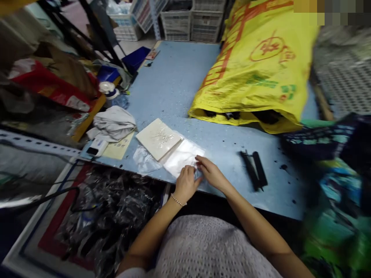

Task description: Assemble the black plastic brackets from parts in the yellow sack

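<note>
A stack of clear plastic bags [183, 153] lies at the front edge of the blue table. My left hand [186, 183] is over its near edge, fingers curled in a pinch on the plastic. From the right, my right hand [211, 173] meets it, fingers bent and closed at the bag's corner. The fingertips of both hands nearly touch, and the exact grip is partly hidden. Just left of the stack lies a cream square pad [158, 139] with small bits on it. A crumpled clear bag [145, 160] is below the pad. Two black elongated parts [254, 170] lie to the right.
A large yellow sack [255, 73], its mouth showing dark contents, covers the table's right rear. A grey cloth [111, 123], a white device [97, 147] and a bottle [114, 96] stand left. Black plastic-wrapped items [116, 216] fill the space below left. Crates [191, 23] stand behind.
</note>
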`<action>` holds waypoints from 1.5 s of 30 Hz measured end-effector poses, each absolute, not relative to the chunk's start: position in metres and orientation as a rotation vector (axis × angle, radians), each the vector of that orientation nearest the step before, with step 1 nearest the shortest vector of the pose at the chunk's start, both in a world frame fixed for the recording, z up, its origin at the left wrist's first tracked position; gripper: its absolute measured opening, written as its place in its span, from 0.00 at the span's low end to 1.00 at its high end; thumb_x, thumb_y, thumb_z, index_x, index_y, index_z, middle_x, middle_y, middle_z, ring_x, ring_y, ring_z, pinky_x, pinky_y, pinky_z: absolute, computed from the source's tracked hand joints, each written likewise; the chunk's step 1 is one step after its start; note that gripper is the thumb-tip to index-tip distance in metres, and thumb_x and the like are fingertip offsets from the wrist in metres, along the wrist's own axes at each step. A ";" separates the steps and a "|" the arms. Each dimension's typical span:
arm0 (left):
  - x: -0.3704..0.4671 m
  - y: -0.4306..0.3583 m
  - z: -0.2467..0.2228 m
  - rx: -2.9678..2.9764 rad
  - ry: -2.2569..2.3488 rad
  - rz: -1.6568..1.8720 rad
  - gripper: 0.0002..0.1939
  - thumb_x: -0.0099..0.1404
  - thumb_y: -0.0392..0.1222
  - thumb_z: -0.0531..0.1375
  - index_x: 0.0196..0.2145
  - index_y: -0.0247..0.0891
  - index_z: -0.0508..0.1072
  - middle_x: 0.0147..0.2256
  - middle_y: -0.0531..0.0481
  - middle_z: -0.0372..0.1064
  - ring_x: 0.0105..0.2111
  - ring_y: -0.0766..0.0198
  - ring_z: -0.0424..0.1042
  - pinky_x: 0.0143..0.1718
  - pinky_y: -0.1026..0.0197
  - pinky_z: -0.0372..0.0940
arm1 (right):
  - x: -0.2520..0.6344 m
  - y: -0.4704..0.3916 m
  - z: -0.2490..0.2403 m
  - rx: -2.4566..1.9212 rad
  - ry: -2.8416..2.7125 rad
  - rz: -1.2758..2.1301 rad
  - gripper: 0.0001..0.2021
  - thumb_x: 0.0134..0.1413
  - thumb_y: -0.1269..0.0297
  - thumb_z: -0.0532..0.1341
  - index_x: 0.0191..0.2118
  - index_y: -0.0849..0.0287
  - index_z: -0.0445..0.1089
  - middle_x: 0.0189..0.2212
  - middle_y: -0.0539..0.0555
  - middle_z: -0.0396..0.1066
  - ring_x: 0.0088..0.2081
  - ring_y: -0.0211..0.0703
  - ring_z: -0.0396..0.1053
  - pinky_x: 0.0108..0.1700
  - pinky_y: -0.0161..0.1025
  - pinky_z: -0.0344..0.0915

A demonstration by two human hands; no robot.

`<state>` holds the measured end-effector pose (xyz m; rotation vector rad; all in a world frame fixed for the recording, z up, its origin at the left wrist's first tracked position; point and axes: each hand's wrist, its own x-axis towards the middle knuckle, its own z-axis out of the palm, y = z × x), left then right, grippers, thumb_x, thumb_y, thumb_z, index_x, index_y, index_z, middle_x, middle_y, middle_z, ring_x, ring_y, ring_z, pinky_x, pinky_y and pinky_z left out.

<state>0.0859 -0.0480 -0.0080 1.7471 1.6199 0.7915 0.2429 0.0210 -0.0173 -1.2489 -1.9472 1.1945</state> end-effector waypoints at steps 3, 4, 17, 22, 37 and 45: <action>0.100 -0.033 -0.024 2.062 1.699 0.610 0.05 0.65 0.41 0.61 0.35 0.38 0.68 0.37 0.41 0.67 0.41 0.52 0.68 0.42 0.51 0.67 | 0.310 0.022 0.012 -1.462 -1.953 0.807 0.20 0.64 0.66 0.47 0.56 0.56 0.67 0.53 0.60 0.69 0.55 0.50 0.67 0.59 0.51 0.62; 0.097 -0.030 -0.027 2.084 1.683 0.591 0.03 0.66 0.38 0.58 0.34 0.38 0.69 0.36 0.42 0.67 0.40 0.54 0.68 0.41 0.53 0.66 | 0.335 0.021 0.019 -1.617 -1.939 0.633 0.19 0.65 0.63 0.48 0.55 0.57 0.69 0.51 0.61 0.70 0.54 0.53 0.66 0.58 0.52 0.61; 0.076 0.008 -0.010 1.361 1.509 1.008 0.10 0.60 0.44 0.63 0.24 0.38 0.71 0.35 0.50 0.67 0.34 0.65 0.69 0.37 0.63 0.64 | 0.332 0.009 0.023 -1.241 -0.928 1.954 0.24 0.51 0.50 0.65 0.51 0.59 0.72 0.35 0.56 0.77 0.33 0.47 0.75 0.36 0.43 0.71; 0.077 0.007 -0.001 1.353 1.563 1.017 0.09 0.61 0.44 0.63 0.35 0.39 0.69 0.32 0.51 0.69 0.29 0.66 0.70 0.32 0.63 0.66 | 0.284 0.023 0.030 -1.006 -0.714 1.854 0.18 0.50 0.56 0.68 0.46 0.58 0.74 0.40 0.57 0.78 0.41 0.47 0.75 0.47 0.45 0.71; 0.074 0.018 0.007 1.663 1.396 0.901 0.31 0.64 0.31 0.55 0.63 0.45 0.61 0.62 0.40 0.58 0.31 0.73 0.68 0.34 0.65 0.68 | 0.270 0.038 -0.008 -0.970 -0.631 1.340 0.08 0.38 0.70 0.69 0.24 0.55 0.68 0.32 0.50 0.76 0.44 0.50 0.74 0.49 0.50 0.69; 0.079 0.013 0.016 1.728 1.235 0.951 0.33 0.65 0.31 0.53 0.66 0.50 0.57 0.64 0.41 0.54 0.33 0.71 0.68 0.38 0.63 0.69 | 0.273 0.028 0.000 -1.010 -1.545 1.062 0.16 0.59 0.68 0.58 0.52 0.52 0.66 0.52 0.57 0.70 0.54 0.48 0.70 0.56 0.50 0.67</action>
